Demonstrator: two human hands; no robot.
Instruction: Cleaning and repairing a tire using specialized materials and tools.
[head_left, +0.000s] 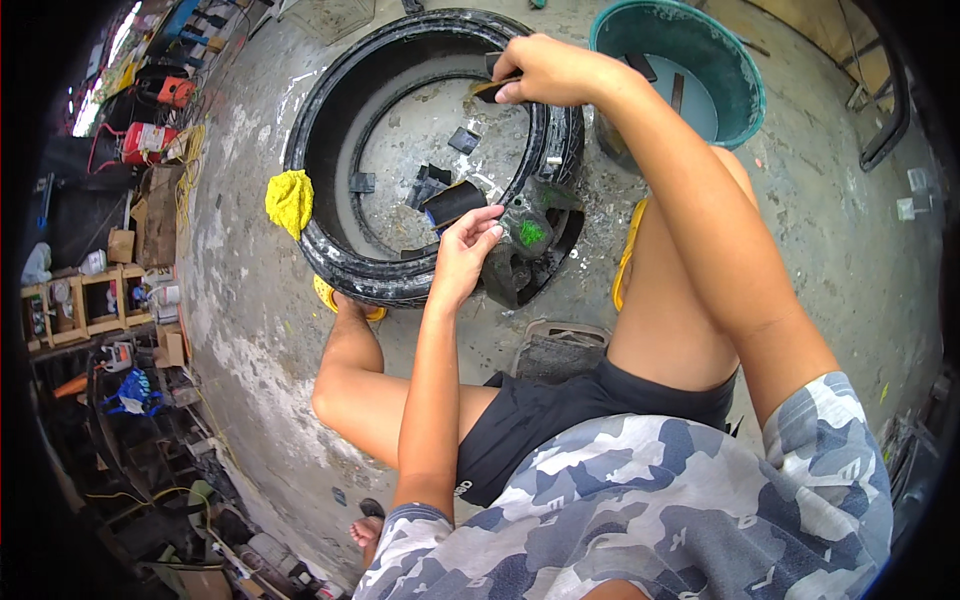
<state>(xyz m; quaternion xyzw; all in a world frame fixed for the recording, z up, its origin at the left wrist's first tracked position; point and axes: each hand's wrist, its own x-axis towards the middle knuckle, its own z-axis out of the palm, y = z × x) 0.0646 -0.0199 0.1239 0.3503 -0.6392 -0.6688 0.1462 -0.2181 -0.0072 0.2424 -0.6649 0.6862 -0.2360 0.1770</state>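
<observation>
Currently holding a dark strip [488, 94] in the right grip [548, 72]; resting the left grip [460, 255] at the edge of a green-patched black part [531, 233], just rightward, farther from the right grip. Cannot tell pinch from touch.

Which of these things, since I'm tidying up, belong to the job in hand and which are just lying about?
Probably part of the job:
tyre
dark piece in the right hand's fingers
dark scraps inside the tyre
crumpled yellow cloth on the tyre's edge
green tub

Seemingly just lying about, off to the left:
red container
wooden rack
small cardboard box
</observation>
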